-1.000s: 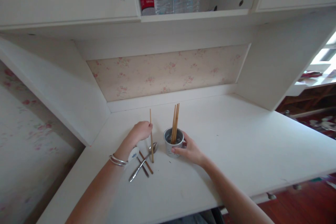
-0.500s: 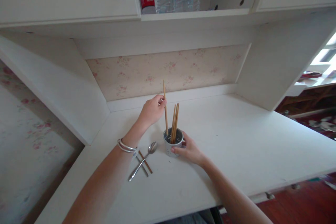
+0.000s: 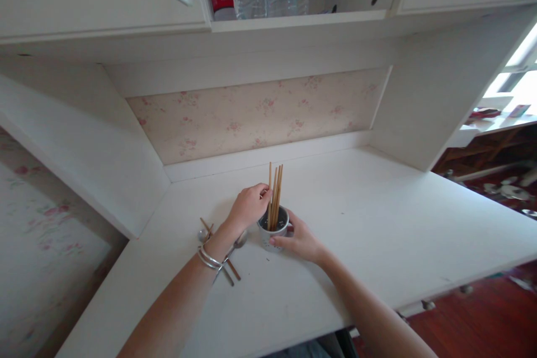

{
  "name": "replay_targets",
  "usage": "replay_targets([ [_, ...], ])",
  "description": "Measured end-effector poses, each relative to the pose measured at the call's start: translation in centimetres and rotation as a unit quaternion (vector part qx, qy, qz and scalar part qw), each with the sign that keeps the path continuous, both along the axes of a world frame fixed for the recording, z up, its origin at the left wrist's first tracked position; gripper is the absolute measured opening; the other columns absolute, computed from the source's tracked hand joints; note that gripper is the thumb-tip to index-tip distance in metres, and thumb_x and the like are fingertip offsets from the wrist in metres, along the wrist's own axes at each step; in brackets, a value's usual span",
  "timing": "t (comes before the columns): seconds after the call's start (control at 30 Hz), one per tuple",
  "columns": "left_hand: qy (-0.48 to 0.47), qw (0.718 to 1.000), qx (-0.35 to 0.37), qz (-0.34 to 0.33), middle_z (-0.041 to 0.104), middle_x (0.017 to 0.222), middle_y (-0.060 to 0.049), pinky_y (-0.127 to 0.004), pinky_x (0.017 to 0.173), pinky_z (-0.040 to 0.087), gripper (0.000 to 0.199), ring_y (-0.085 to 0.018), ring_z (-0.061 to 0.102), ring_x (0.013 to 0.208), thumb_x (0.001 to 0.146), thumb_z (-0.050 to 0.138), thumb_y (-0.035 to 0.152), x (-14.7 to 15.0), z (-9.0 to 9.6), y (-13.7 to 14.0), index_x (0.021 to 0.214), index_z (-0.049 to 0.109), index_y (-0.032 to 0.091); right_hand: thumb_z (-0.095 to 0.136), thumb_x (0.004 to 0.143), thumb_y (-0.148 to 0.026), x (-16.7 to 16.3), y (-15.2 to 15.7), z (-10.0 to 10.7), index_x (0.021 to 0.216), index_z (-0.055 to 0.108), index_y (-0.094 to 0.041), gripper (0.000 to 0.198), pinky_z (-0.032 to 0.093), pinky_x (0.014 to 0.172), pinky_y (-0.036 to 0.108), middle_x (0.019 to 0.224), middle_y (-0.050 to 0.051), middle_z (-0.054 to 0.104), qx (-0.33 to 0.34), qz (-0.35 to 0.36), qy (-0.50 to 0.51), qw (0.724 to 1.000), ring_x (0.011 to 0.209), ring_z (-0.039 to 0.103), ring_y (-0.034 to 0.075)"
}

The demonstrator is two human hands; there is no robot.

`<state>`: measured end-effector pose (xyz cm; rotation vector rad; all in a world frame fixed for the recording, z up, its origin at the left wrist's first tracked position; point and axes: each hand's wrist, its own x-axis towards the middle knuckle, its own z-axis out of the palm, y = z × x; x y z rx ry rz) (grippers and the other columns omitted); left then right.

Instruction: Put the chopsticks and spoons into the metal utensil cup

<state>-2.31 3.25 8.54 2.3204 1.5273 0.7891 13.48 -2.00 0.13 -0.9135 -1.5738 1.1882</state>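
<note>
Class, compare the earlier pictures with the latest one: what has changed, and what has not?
The left hand carried its chopstick up and rightward, then down into the cup, without visibly letting go. The right hand stays on the cup; the spoon and two loose chopsticks lie left of the cup as before.

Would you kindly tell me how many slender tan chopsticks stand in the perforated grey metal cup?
4: one chopstick in the cup, held by the left hand, and three bunched chopsticks just right of it; more may be hidden.
</note>
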Motion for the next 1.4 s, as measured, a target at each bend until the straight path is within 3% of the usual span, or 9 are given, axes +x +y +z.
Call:
replay_targets([
  [0.5,0.031,0.998,0.029,-0.04,0.063,0.067,0.0,-0.023,0.058,0.031,0.037,-0.013,0.052,0.061,0.091,0.038,0.038,-0.2,0.2,0.1,0.07,0.062,0.02,0.078,0.064,-0.03,-0.1,0.0,0.0,0.127,0.048,-0.024,0.07,0.048,0.088,0.04,0.119,0.007,0.061,-0.002,-0.006,-0.005,1.0,0.107,0.058,0.024],
  [0.77,0.044,0.997,0.054,-0.034,0.066,0.072,-0.001,-0.023,0.06,0.031,0.034,-0.013,0.054,0.063,0.09,0.04,0.035,-0.2,0.3,0.1,0.072,0.065,0.02,0.078,0.064,-0.029,-0.2,-0.1,0.2,0.127,0.048,-0.023,0.07,0.047,0.089,0.04,0.121,0.007,0.06,-0.006,-0.004,-0.003,1.0,0.108,0.057,0.024],
  [1.23,-0.098,0.991,-0.051,-0.074,0.072,0.095,-0.003,-0.026,0.08,0.046,0.031,-0.017,0.064,0.084,0.087,0.047,0.04,-0.4,-1.6,0.3,0.093,0.07,0.02,0.078,0.065,-0.03,-0.2,0.0,0.0,0.128,0.048,-0.023,0.071,0.048,0.09,0.04,0.121,0.008,0.06,-0.004,0.008,0.003,1.0,0.108,0.058,0.024],
  [1.4,-0.232,0.956,-0.135,-0.119,0.066,0.115,-0.006,-0.03,0.092,0.044,0.043,-0.02,0.06,0.104,0.086,0.05,0.048,-0.8,-2.4,-1.6,0.114,0.061,0.018,0.076,0.069,-0.031,0.4,0.2,-0.3,0.129,0.048,-0.023,0.066,0.045,0.094,0.041,0.119,0.007,0.062,-0.009,0.048,0.007,0.999,0.107,0.059,0.024],
])
